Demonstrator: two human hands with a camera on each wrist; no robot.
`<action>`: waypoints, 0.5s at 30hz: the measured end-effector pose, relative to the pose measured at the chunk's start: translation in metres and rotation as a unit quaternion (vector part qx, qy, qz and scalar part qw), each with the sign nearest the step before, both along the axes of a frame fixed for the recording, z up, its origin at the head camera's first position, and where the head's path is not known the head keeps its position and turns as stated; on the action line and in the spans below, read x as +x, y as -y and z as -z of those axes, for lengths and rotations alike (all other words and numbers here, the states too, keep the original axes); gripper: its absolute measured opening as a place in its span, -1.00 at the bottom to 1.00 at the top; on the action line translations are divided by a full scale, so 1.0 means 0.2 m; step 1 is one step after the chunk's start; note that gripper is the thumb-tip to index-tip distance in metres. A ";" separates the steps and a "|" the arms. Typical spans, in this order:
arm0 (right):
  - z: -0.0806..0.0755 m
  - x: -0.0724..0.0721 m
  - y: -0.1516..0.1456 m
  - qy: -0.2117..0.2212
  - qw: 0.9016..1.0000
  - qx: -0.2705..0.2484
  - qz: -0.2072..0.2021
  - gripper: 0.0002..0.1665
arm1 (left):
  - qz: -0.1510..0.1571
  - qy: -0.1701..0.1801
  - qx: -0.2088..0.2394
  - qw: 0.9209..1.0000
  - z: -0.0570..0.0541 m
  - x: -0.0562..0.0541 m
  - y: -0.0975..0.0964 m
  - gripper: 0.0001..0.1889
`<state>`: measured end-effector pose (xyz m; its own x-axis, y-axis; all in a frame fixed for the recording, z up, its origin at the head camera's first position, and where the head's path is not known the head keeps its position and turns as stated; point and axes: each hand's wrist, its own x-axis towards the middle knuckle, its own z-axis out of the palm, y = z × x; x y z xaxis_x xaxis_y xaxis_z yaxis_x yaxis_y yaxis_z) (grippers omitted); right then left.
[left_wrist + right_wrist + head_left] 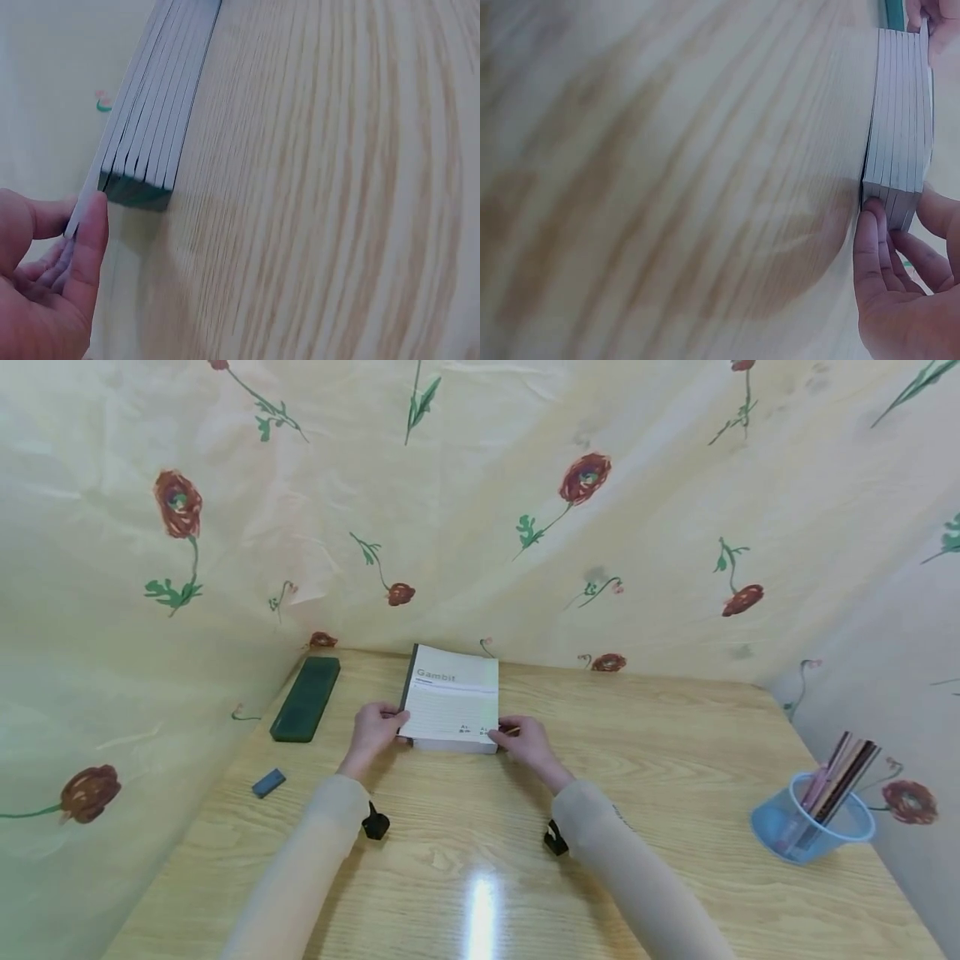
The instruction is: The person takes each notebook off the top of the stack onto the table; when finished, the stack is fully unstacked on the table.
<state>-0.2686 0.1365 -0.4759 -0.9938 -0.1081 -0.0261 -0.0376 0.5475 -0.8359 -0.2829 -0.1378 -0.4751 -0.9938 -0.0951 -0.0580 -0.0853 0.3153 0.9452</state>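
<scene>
A stack of notebooks lies against the back of the table. The top notebook has a white cover with "Gambit" printed on it and a dark spine on the left. At the near left corner my left hand pinches this top notebook between thumb and fingers, and it sticks out past the others in the left wrist view. My right hand grips the stack's near right corner, thumb by the upper side and fingertips against the page edges.
To the left lie a dark green case and a small blue eraser-like block. A blue translucent cup with pens and pencils stands at the right edge. Flowered cloth hangs behind the table.
</scene>
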 end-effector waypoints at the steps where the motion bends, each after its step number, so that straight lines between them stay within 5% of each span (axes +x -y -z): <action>1: 0.00 0.00 0.00 -0.002 1.000 0.001 0.001 -0.58 | -0.002 0.000 0.009 1.000 0.00 0.00 0.02 -0.71; 15: 0.02 -0.02 -0.01 0.000 1.000 0.003 0.002 -0.56 | -0.062 0.010 0.033 0.997 0.01 -0.01 0.27 -0.58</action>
<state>-0.2721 0.1384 -0.4801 -0.9941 -0.1048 -0.0274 -0.0354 0.5535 -0.8321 -0.2842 -0.1910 -0.4774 -0.9731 -0.2134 -0.0872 -0.1383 0.2375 0.9615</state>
